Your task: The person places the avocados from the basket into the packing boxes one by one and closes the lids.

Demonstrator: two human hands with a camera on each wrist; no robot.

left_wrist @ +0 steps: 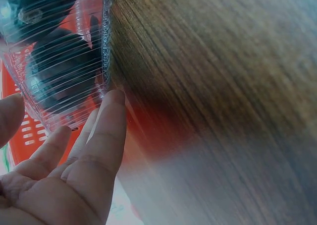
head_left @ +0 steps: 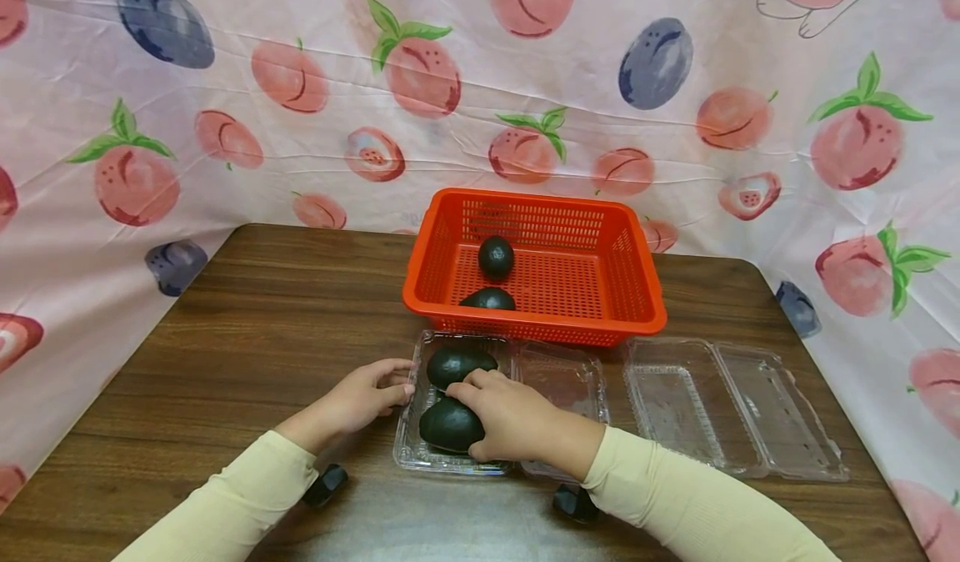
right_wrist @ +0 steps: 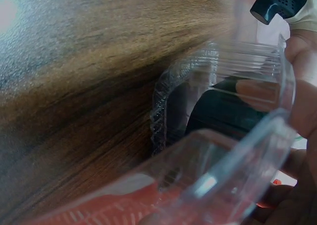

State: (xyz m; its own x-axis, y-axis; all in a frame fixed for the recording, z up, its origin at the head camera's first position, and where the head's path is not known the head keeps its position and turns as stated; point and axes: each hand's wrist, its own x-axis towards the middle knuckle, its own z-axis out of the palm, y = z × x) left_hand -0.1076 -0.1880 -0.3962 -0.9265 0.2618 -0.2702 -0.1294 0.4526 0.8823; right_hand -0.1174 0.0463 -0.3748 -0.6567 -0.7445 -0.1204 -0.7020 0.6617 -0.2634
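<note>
Gripping nearer dark-green oval avocado under right hand, inside clear rectangular plastic clamshell; resting relaxed left hand alongside.

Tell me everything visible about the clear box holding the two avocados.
The clear box looks like thin, shiny plastic with ridged walls. It sits upright on the table, just in front of the red basket, its lid folded open to the right. Two avocados lie inside, one behind the other. The right hand grips the nearer avocado; the left hand is at the box's left edge, though whether its fingertips touch is hard to tell.
</note>
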